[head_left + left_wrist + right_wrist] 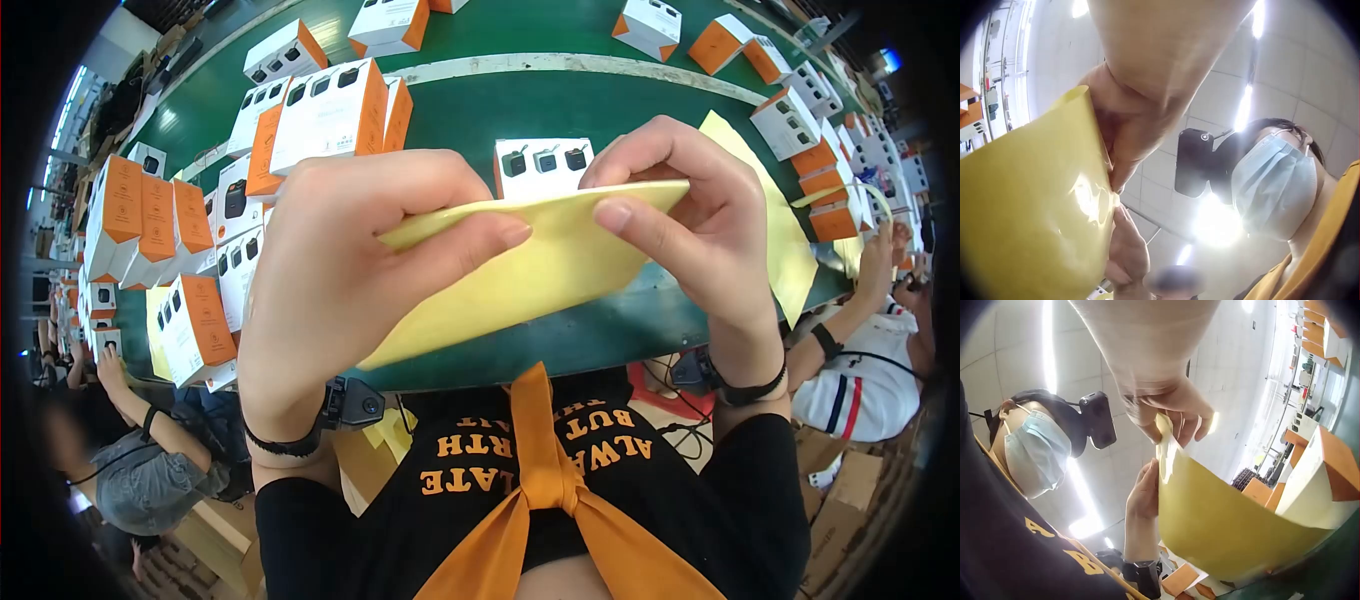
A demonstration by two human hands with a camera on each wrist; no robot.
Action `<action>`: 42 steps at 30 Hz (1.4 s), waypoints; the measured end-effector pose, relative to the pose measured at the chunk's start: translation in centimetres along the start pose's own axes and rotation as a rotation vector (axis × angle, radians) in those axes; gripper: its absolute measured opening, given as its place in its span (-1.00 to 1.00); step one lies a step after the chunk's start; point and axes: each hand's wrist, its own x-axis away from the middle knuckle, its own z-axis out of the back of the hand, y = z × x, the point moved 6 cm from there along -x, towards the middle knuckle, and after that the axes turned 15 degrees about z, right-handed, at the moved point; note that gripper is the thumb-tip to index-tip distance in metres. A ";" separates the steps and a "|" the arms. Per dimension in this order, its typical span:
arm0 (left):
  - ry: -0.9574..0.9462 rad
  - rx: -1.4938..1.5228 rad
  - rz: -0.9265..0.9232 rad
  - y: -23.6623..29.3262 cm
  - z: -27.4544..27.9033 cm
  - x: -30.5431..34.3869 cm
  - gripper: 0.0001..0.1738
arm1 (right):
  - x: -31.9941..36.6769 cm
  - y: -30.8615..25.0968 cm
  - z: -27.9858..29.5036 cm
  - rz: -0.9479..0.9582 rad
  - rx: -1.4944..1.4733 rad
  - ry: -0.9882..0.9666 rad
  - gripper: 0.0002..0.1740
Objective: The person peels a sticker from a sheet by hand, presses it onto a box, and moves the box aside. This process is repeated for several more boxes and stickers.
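Observation:
A glossy yellow sheet point(530, 275) is held up over the near edge of the green table in the head view. My left hand point(345, 245) pinches its top edge, thumb on the near face and the other fingers behind. Further right along that edge, my right hand point(705, 215) pinches it the same way. The lower part of the sheet point(1029, 206) hangs and bows outward in the left wrist view. From the right side, the sheet point(1216, 515) curves down and away below the fingers. Behind its top edge stands a white box point(543, 165) with pictures of small dark devices, its lower part hidden.
White and orange boxes point(325, 110) are stacked at the left on the green table point(470, 110). More boxes point(790, 125) stand at the far right. Another yellow sheet point(785, 230) lies beside my right hand. People work on both sides, one with an arm point(870, 265) near the table.

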 end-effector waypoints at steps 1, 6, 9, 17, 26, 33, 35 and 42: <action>-0.001 0.002 0.004 0.2 -0.1 0.1 -0.92 | 0.1 0.4 0.0 -0.048 -0.028 0.020 -0.88; 0.034 0.108 0.090 0.5 0.0 0.8 -0.95 | 0.1 1.1 -0.2 -0.008 -0.205 0.089 -0.88; 0.064 0.133 -0.146 0.9 -0.4 0.4 -0.92 | -0.4 0.4 0.0 0.113 -0.158 0.050 -0.85; 0.149 -0.030 -0.137 1.6 -0.3 0.6 -0.81 | -1.8 -0.8 -0.2 0.312 0.234 -0.175 -0.79; 0.198 -0.125 -0.205 2.1 -0.5 0.5 -0.81 | -2.4 -0.9 -0.6 0.467 0.358 -0.232 -0.76; 0.227 -0.122 -0.161 1.9 -0.3 0.2 -0.84 | -2.0 -1.6 -2.1 0.647 0.983 -0.289 -0.62; 0.185 -0.080 -0.147 1.9 -0.1 0.1 -0.85 | -1.3 -2.0 -2.4 1.086 1.049 -0.169 -0.68; 0.097 0.010 -0.056 1.8 -0.5 -0.7 -0.87 | 0.4 -2.7 -1.9 0.708 1.082 -0.200 -0.69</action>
